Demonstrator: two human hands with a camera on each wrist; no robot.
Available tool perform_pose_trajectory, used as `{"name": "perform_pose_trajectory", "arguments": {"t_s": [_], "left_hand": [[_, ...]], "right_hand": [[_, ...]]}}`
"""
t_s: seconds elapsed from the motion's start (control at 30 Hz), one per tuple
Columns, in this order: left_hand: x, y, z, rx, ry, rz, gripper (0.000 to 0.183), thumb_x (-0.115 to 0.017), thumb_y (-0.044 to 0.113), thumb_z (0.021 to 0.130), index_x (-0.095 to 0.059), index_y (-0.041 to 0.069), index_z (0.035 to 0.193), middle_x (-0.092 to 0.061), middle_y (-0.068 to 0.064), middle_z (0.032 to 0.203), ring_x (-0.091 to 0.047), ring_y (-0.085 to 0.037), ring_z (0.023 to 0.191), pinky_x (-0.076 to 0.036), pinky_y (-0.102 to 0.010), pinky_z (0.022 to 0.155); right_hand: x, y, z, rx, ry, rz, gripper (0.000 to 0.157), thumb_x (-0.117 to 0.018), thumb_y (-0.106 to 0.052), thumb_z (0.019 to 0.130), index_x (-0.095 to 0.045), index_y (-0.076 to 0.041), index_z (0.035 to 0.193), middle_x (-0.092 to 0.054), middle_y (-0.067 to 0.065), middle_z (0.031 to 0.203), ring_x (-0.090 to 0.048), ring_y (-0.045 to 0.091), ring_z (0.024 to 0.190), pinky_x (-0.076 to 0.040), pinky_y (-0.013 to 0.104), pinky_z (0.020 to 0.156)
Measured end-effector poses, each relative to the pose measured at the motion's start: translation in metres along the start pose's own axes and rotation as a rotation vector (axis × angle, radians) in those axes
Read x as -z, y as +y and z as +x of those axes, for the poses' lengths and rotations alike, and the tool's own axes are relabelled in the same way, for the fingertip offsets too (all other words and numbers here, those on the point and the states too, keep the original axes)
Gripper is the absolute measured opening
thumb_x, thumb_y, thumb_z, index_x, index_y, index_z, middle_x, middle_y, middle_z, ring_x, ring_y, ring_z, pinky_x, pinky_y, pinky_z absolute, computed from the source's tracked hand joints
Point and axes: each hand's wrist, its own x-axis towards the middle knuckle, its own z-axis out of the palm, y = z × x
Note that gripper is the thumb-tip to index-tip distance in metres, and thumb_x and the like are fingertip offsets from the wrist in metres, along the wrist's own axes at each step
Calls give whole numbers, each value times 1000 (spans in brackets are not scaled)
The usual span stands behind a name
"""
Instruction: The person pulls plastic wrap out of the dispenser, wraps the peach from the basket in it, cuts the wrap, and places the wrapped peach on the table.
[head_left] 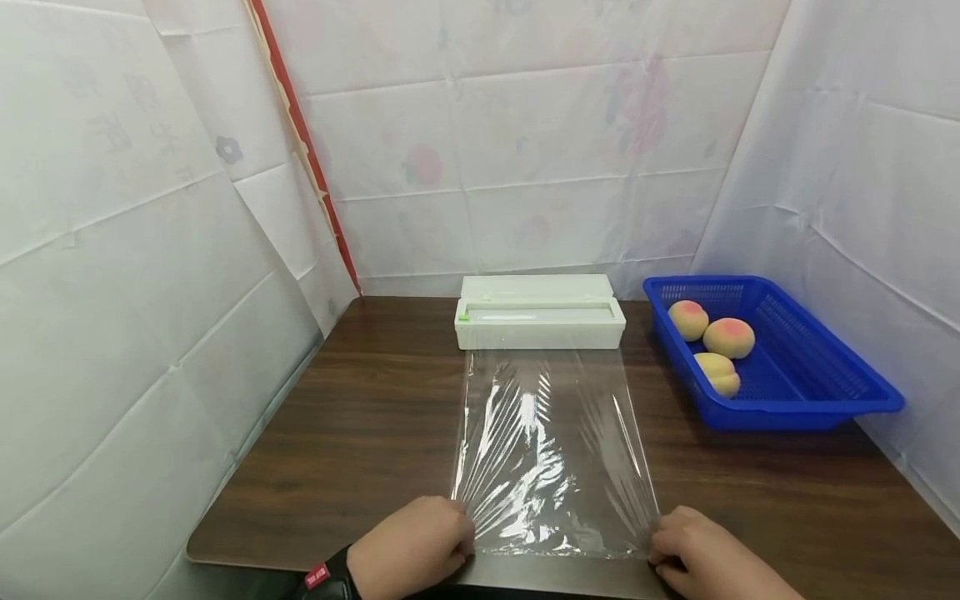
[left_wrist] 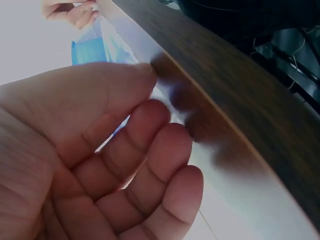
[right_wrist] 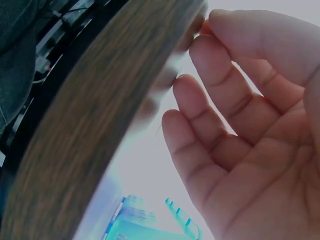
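Clear plastic film: the glossy sheet (head_left: 540, 450) runs from the long white plastic box (head_left: 540, 337) toward the near edge of the dark brown wood-grain surface (head_left: 360, 433), with many creases fanning out from its near corners.
Left grip: the left hand (head_left: 412, 546) pinches the near left corner of the film, thumb and fingers together on it.
Right grip: the right hand (head_left: 701, 550) pinches the near right corner in the same manner.
White box: it stands at the far side, its lid leaning back; the film comes from its front.
Blue basket: the blue plastic basket (head_left: 795, 407) is at the right, apart from the film, and holds three yellow-pink peaches (head_left: 729, 337).
Good handling: the step seems to be drawing the sheet out and keeping it spread; it would be wise to pull both corners evenly and a little outward — low, so the box does not slide or tip.
Head view only: the whole length of film, the box and the peaches clearly; of the hands, mostly their backs.
Wrist views only: the palm sides and curled fingers close to the surface edge — also grey cloth (right_wrist: 15, 60) below it. The film at the fingertips is too washed out there to trace.
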Motion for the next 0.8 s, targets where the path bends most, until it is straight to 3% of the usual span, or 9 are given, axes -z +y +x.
{"name": "perform_pose_trajectory", "arguments": {"t_s": [0.13,0.27,0.47,0.53,0.67,0.73,0.8], "left_hand": [[3,1,-2,0,-21,-15,38,-79,8,84,-58,27,59,-41,22,60,-32,5,57,-28,-12,53],[5,3,-5,19,-47,-33,39,-78,10,86,-57,28,59,-42,24,60,-35,5,55,-30,-12,51],[6,4,-3,47,-129,-93,34,-78,11,89,-63,28,62,-47,24,59,-39,5,55,-34,-13,51],[8,3,-2,27,-145,-105,30,-79,13,88,-69,28,65,-52,25,61,-42,8,56,-36,-11,53],[18,0,0,-34,-134,-86,21,-81,22,90,-74,32,73,-59,28,67,-46,13,61,-39,-8,57],[30,-6,5,-36,-112,-95,17,-80,25,92,-74,32,77,-60,27,71,-48,12,64,-43,-10,60],[45,-18,17,-7,-68,-130,13,-78,27,95,-74,30,83,-62,24,76,-52,9,67,-47,-13,65]], "right_hand": [[2,-2,0,-34,-26,15,28,-89,-8,80,-70,-28,80,-55,-27,82,-43,-9,81,-42,19,62],[1,0,-3,-37,-20,9,29,-90,-8,79,-69,-29,77,-55,-28,80,-44,-9,80,-41,20,61],[-21,30,-23,-2,-11,34,31,-91,-11,78,-70,-34,78,-59,-32,83,-50,-10,82,-41,15,65],[-19,33,-24,2,-46,56,29,-90,-12,80,-72,-34,81,-60,-31,85,-50,-10,83,-42,16,66],[11,15,-9,-40,-102,119,22,-86,-10,85,-74,-28,85,-62,-26,85,-51,-10,79,-46,19,62],[31,5,4,-72,-44,81,21,-86,-8,84,-75,-26,86,-63,-23,85,-53,-11,78,-49,21,61],[50,1,21,-107,66,-14,21,-88,-8,82,-75,-24,88,-65,-21,85,-57,-8,78,-52,23,62]]}}
